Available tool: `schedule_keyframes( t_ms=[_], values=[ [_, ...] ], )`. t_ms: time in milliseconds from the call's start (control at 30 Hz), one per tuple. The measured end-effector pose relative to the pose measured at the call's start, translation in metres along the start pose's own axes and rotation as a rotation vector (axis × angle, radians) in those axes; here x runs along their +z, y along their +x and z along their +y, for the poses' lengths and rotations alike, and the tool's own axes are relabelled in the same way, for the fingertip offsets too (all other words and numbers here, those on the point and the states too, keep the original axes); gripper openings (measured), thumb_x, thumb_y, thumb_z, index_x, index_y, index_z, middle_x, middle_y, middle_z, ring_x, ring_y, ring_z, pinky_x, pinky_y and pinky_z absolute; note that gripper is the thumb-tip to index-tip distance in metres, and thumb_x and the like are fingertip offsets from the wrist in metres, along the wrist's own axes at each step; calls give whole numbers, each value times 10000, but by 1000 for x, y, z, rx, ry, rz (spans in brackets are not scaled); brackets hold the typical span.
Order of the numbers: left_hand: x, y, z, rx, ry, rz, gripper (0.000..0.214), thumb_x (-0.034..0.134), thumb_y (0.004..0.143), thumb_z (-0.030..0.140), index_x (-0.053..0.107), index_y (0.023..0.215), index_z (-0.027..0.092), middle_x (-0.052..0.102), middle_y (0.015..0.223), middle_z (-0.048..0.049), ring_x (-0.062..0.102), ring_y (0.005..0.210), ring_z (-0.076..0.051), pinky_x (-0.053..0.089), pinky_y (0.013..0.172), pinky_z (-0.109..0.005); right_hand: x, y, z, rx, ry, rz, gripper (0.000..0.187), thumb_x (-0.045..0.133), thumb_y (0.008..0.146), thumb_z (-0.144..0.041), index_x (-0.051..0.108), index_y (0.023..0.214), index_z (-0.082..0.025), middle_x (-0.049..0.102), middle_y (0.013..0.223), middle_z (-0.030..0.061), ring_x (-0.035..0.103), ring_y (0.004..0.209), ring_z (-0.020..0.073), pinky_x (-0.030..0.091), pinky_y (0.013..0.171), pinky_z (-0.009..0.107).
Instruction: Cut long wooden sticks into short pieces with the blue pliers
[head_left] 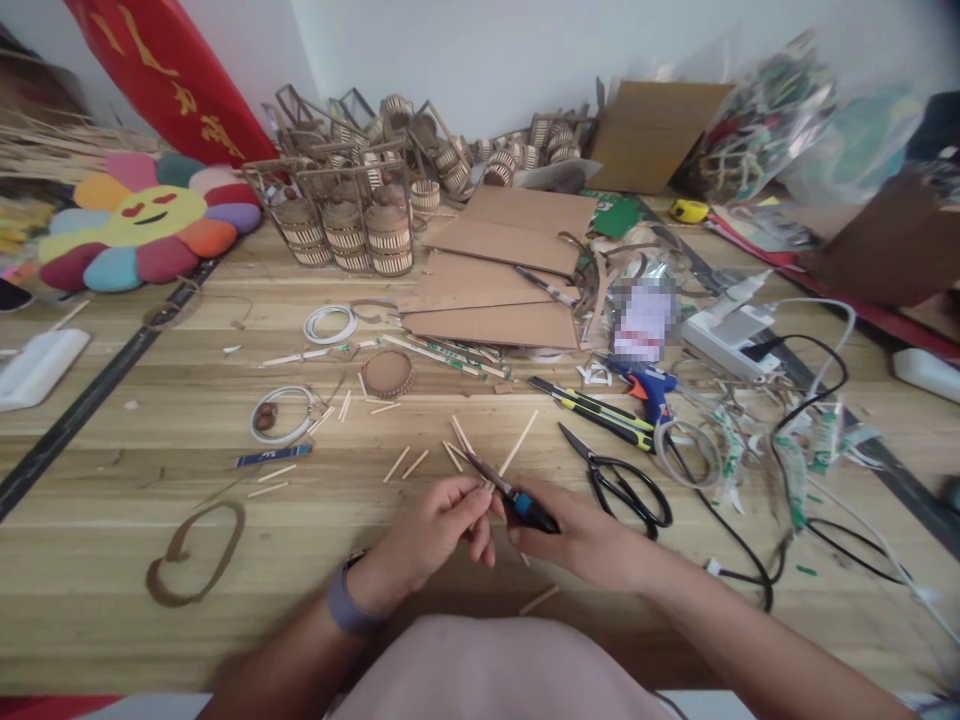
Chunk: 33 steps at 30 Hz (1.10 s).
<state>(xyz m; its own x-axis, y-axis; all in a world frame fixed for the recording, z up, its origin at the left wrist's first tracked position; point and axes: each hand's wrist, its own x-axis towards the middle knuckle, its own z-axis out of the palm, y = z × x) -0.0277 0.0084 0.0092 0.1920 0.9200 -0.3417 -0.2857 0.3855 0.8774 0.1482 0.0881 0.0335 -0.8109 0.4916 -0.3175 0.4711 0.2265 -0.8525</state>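
My right hand (570, 535) is closed around the black-and-blue handle of a pair of snips (529, 508) with narrow metal blades. The blades point up and left, over the fingertips of my left hand (450, 515). Those fingers are pinched on a thin pale wooden stick (519, 443), which slants up to the right, crossing behind the blades. How far the blades are parted cannot be made out. Short cut sticks (415, 464) lie just beyond my left hand. Black-handled scissors (626, 490) lie to the right of my right hand.
Beyond my hands are a round cardboard piece edged with sticks (388, 374), cardboard sheets (495, 290), a yellow-black cutter knife (600, 412) and a blue glue gun (656, 390). Small stick-covered baskets (345, 235) stand at the back. Cables (739, 540) and a power strip (727, 335) occupy the right.
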Motion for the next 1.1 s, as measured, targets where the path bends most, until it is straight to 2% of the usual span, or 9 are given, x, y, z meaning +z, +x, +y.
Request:
schedule_keyframes(
  t_ms=[100,200,300,400,567,767,967,1033,1100],
  values=[
    [-5,-1,4,109,16,115,342,466,878,503,517,793,176,422,438,81,491,446,-110,375,523,-221,-4,-3,3,-31,-14,67,113,515,844,-282,570,870,-187,583,779,5,530,712,161,430,639,259],
    [-9,-1,6,148,193,248,335,417,903,489,512,801,185,390,461,85,439,445,-105,352,501,-216,-5,-2,5,-58,-155,341,119,485,876,-296,543,844,-197,579,741,14,548,685,173,452,645,285],
    [-8,0,5,95,463,244,340,375,921,466,530,800,188,391,471,76,422,451,-116,335,508,-228,-2,5,7,-216,-289,556,94,497,876,-239,530,958,-209,618,1010,94,591,940,228,471,809,347],
    [-5,0,2,133,682,216,313,377,933,402,540,763,196,471,513,41,465,511,-139,311,537,-241,4,15,10,-337,-373,547,154,507,879,-203,517,1032,-217,532,1283,138,513,1166,255,426,938,392],
    [-6,2,-4,191,967,266,240,411,922,305,583,787,208,660,744,-66,593,684,-216,330,616,-272,16,26,16,-179,-586,511,79,521,872,-217,548,939,-185,636,892,104,586,828,258,452,720,349],
    [-1,2,-8,100,1197,338,289,381,929,323,628,851,195,660,675,-113,616,605,-256,377,633,-311,28,27,14,-14,-760,523,58,520,870,-241,537,875,-186,630,814,83,572,741,255,384,649,321],
    [9,1,-6,33,1233,357,280,379,921,267,614,804,169,631,645,-122,604,576,-254,372,613,-325,38,30,13,78,-823,509,71,549,855,-242,536,835,-176,630,840,106,571,745,268,363,646,335],
    [7,1,-5,57,1190,362,262,387,922,263,608,813,175,624,646,-103,590,575,-233,356,607,-308,33,30,14,59,-757,507,63,541,850,-232,523,820,-180,622,845,102,562,752,260,368,651,330],
    [2,0,-1,122,1119,285,270,383,936,286,604,816,187,631,671,-81,583,602,-213,337,598,-283,22,28,17,9,-587,462,69,523,852,-232,501,801,-190,606,804,68,548,725,225,376,636,307]
  ],
)
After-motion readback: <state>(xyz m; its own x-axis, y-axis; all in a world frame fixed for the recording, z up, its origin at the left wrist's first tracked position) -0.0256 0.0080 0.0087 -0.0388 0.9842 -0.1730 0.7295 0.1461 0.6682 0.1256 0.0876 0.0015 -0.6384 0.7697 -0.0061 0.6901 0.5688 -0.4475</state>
